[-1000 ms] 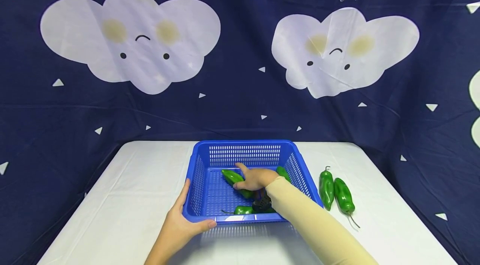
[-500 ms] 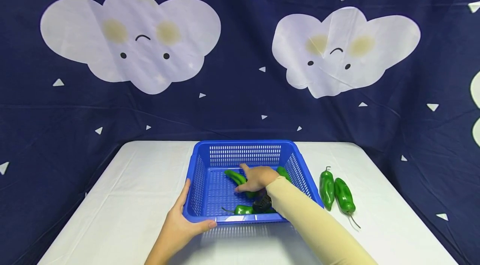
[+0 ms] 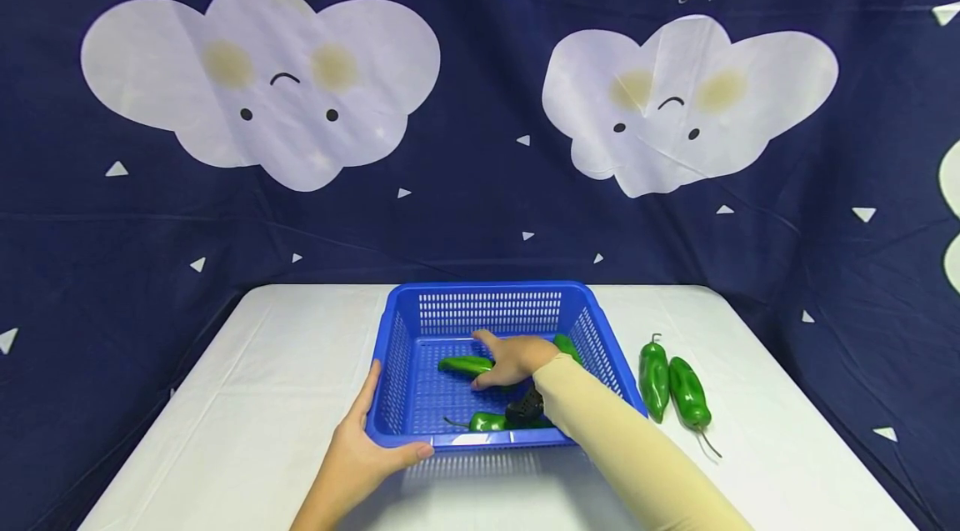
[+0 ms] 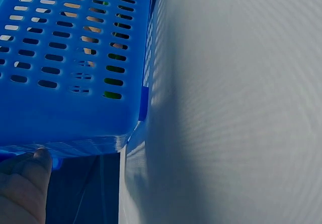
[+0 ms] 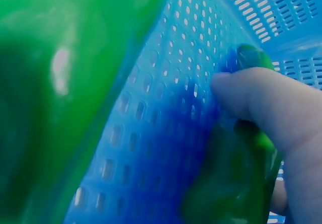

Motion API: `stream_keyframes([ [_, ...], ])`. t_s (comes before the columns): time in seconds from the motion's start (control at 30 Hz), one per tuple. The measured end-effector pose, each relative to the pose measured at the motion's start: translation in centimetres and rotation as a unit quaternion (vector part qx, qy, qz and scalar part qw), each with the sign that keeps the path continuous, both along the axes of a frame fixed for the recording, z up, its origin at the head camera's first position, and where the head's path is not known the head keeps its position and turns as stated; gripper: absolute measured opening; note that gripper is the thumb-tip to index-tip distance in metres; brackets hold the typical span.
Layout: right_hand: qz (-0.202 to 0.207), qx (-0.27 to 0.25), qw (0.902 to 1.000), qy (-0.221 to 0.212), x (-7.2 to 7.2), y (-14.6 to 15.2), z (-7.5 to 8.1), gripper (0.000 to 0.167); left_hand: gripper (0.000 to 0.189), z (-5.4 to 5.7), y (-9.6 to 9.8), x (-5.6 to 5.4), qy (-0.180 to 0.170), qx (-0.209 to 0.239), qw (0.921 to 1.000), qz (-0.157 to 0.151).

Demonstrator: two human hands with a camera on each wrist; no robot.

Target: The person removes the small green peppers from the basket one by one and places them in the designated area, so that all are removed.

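In the head view, my left hand (image 3: 352,448) holds the near left corner of the blue plastic basket (image 3: 480,438), thumb over the front rim and fingers along the left wall. Inside the basket, my right hand (image 3: 513,358) has its thumb and a finger spread about a green pepper (image 3: 463,365), which lies almost sideways. In the right wrist view a finger (image 5: 251,85) lies against a green pepper (image 5: 226,178), and another fingertip shows behind it. The remaining right fingers are hidden.
One green pepper (image 3: 487,421) lies by the basket's front wall, another (image 3: 567,348) at its right side. Two more peppers, a left one (image 3: 654,381) and a right one (image 3: 689,393), rest on the white table (image 3: 247,406). A dark blue curtain (image 3: 480,231) hangs behind.
The pepper at my right hand has turned from slanting to nearly sideways, its tip swinging toward the front. My right hand has shifted only slightly. The left hand keeps its place on the basket.
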State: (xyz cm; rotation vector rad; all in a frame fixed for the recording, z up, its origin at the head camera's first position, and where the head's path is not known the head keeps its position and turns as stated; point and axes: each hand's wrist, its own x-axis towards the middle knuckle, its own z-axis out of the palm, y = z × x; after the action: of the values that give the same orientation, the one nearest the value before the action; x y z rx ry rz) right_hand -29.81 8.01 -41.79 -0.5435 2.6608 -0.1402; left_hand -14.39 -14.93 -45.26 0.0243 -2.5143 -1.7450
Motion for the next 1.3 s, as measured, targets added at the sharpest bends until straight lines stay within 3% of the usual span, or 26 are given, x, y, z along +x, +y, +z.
stream_keyframes([
  [0.2,0.011,-0.036,0.9993,0.009,0.0,-0.2,-0.1,0.082,0.133,0.0,0.0,0.0,-0.002,-0.011,0.9999,0.003],
  [0.43,-0.003,-0.032,0.9993,0.016,-0.3,-0.3,-0.4,0.075,0.133,0.0,0.0,0.1,0.002,-0.013,0.9999,0.004],
  [0.73,0.03,-0.021,0.9992,0.017,-0.5,-0.1,-0.4,0.062,0.133,-0.1,0.0,0.1,0.006,-0.01,0.9999,0.003],
  [0.97,0.006,-0.039,0.9992,-0.008,-0.9,0.3,-0.7,0.074,0.133,0.0,0.0,0.0,0.009,-0.012,0.9999,0.003],
  [1.3,-0.017,-0.043,0.9989,-0.01,-1.0,0.6,-0.9,0.1,0.133,-0.2,-0.1,0.0,0.009,-0.017,0.9998,0.002],
])
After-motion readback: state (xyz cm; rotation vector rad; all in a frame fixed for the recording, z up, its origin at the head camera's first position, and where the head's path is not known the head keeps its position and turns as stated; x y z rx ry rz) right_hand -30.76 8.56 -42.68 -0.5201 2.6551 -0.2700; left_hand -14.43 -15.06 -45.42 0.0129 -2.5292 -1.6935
